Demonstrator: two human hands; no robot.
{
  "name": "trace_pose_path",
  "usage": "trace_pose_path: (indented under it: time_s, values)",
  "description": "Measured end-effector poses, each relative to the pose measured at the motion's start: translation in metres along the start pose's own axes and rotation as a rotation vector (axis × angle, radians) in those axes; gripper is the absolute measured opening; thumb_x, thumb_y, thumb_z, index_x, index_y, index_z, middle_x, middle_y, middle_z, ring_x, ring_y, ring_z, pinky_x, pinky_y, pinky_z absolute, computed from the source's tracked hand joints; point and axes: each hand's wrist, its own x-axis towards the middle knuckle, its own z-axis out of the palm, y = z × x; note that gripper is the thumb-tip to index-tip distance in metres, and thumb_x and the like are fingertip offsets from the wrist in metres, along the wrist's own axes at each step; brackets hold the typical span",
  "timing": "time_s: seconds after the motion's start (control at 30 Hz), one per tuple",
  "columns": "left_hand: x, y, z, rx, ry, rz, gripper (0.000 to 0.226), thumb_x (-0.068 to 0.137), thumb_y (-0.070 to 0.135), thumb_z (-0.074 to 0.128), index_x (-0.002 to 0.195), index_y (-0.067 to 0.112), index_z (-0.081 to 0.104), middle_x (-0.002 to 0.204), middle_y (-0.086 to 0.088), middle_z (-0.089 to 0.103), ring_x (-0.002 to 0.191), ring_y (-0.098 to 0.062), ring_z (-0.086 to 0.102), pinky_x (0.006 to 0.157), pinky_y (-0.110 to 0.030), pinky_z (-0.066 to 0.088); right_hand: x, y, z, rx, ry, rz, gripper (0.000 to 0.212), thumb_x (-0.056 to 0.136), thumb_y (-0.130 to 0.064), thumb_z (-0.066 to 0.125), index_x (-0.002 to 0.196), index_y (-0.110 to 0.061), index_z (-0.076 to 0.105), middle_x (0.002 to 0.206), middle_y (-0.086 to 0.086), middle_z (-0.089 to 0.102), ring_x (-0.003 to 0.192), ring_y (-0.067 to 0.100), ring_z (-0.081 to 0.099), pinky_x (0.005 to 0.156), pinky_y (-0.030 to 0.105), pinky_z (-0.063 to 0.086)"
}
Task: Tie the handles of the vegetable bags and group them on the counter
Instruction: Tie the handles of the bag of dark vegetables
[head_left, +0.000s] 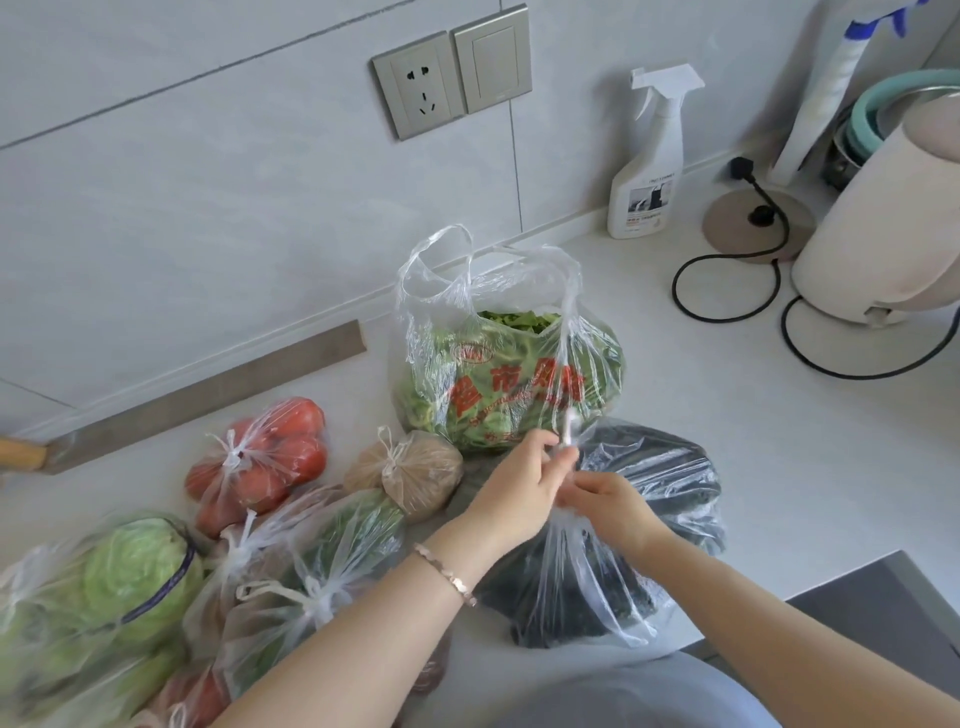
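Observation:
A clear bag of dark purple vegetables (660, 499) lies on the white counter (779, 441) near the front edge. My left hand (519, 480) and my right hand (605, 501) meet above it, each pinching a twisted handle of that bag. Behind them stands a bag of leafy greens (498, 374) with red print, its handles loose and upright. To the left lie knotted bags: tomatoes (265, 457), a brown lump (415, 475), a cabbage (135, 577) and a green vegetable bag (332, 545).
A white spray bottle (649, 166) stands by the tiled wall at the back. A cream kettle (893, 218) with a black looping cord (727, 291) fills the right. A long knife blade (208, 395) lies along the wall at the left.

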Motion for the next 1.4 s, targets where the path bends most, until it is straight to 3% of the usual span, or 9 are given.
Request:
trace_pose_path:
  time_s: [0.1, 0.5, 0.63, 0.73, 0.87, 0.97, 1.07, 1.27, 1.4]
  values:
    - [-0.006, -0.016, 0.003, 0.112, 0.007, 0.086, 0.034, 0.094, 0.035, 0.044, 0.107, 0.009, 0.061, 0.103, -0.007, 0.060, 0.093, -0.018, 0.058, 0.083, -0.027, 0.044, 0.001, -0.003, -0.005, 0.006, 0.019, 0.043, 0.034, 0.092, -0.022, 0.050, 0.064, -0.008, 0.062, 0.062, 0.003, 0.050, 0.060, 0.015, 0.043, 0.055, 0.017, 0.036]
    - [-0.014, -0.041, 0.020, -0.015, 0.172, 0.100, 0.026, 0.090, 0.026, 0.056, 0.084, 0.007, 0.073, 0.057, -0.002, 0.052, 0.053, -0.009, 0.042, 0.055, -0.020, 0.032, 0.001, 0.009, 0.012, 0.022, 0.329, -0.062, 0.051, 0.089, -0.021, 0.056, 0.039, -0.027, 0.055, 0.061, 0.007, 0.068, 0.041, 0.008, 0.030, 0.043, 0.023, 0.026]
    - [-0.016, -0.036, 0.028, -0.067, 0.227, 0.046, 0.024, 0.088, 0.024, 0.058, 0.080, 0.006, 0.071, 0.062, -0.011, 0.064, 0.054, -0.012, 0.048, 0.056, -0.027, 0.038, 0.006, 0.010, 0.014, -0.001, 0.401, -0.007, 0.011, 0.082, -0.025, 0.066, 0.074, -0.018, 0.066, 0.052, -0.005, 0.060, 0.042, 0.011, 0.039, 0.043, 0.022, 0.030]
    - [-0.016, -0.033, 0.030, -0.052, 0.216, 0.021, 0.020, 0.090, 0.021, 0.053, 0.085, 0.014, 0.072, 0.077, -0.002, 0.070, 0.069, -0.012, 0.061, 0.064, -0.025, 0.045, 0.006, 0.013, 0.011, -0.050, 0.365, -0.009, 0.025, 0.082, -0.027, 0.067, 0.099, -0.021, 0.050, 0.064, 0.000, 0.065, 0.041, 0.003, 0.047, 0.041, 0.018, 0.033]
    - [-0.011, -0.031, 0.022, -0.119, 0.231, -0.091, 0.022, 0.089, 0.022, 0.055, 0.077, 0.010, 0.070, 0.054, 0.007, 0.051, 0.052, -0.007, 0.045, 0.052, -0.023, 0.031, -0.003, 0.019, 0.009, -0.317, 0.229, -0.263, 0.025, 0.089, -0.016, 0.056, 0.114, -0.015, 0.061, 0.092, 0.004, 0.069, 0.064, 0.006, 0.058, 0.060, 0.016, 0.047]
    - [-0.010, -0.032, 0.021, -0.156, 0.187, -0.088, 0.020, 0.088, 0.021, 0.056, 0.080, 0.014, 0.073, 0.068, -0.009, 0.066, 0.065, -0.023, 0.056, 0.061, -0.030, 0.041, -0.004, 0.029, 0.007, -0.534, 0.255, -0.551, 0.030, 0.079, 0.000, 0.063, 0.108, -0.006, 0.067, 0.086, 0.008, 0.067, 0.070, 0.016, 0.058, 0.070, 0.024, 0.051]
    - [-0.012, -0.031, 0.022, -0.145, 0.188, -0.069, 0.019, 0.089, 0.020, 0.055, 0.086, 0.016, 0.074, 0.080, -0.014, 0.070, 0.074, -0.027, 0.059, 0.065, -0.036, 0.044, -0.001, 0.033, 0.009, -0.661, 0.288, -0.675, 0.031, 0.069, 0.008, 0.070, 0.098, -0.005, 0.071, 0.074, 0.008, 0.064, 0.061, 0.018, 0.058, 0.056, 0.022, 0.050]
    - [-0.015, -0.034, 0.021, -0.011, 0.233, -0.004, 0.020, 0.088, 0.026, 0.057, 0.089, 0.012, 0.072, 0.076, 0.005, 0.054, 0.079, -0.019, 0.055, 0.074, -0.036, 0.044, 0.003, 0.027, 0.005, -0.706, 0.221, -0.572, 0.011, 0.073, 0.003, 0.069, 0.081, -0.003, 0.072, 0.082, 0.016, 0.061, 0.054, 0.027, 0.059, 0.050, 0.028, 0.047]
    - [-0.016, -0.037, 0.023, 0.111, 0.274, 0.080, 0.022, 0.089, 0.029, 0.056, 0.088, 0.012, 0.070, 0.073, 0.011, 0.043, 0.072, -0.014, 0.052, 0.069, -0.033, 0.045, 0.001, 0.015, -0.005, -0.604, 0.146, -0.476, 0.013, 0.079, 0.000, 0.063, 0.087, -0.005, 0.072, 0.076, 0.003, 0.061, 0.066, 0.014, 0.053, 0.060, 0.008, 0.037]
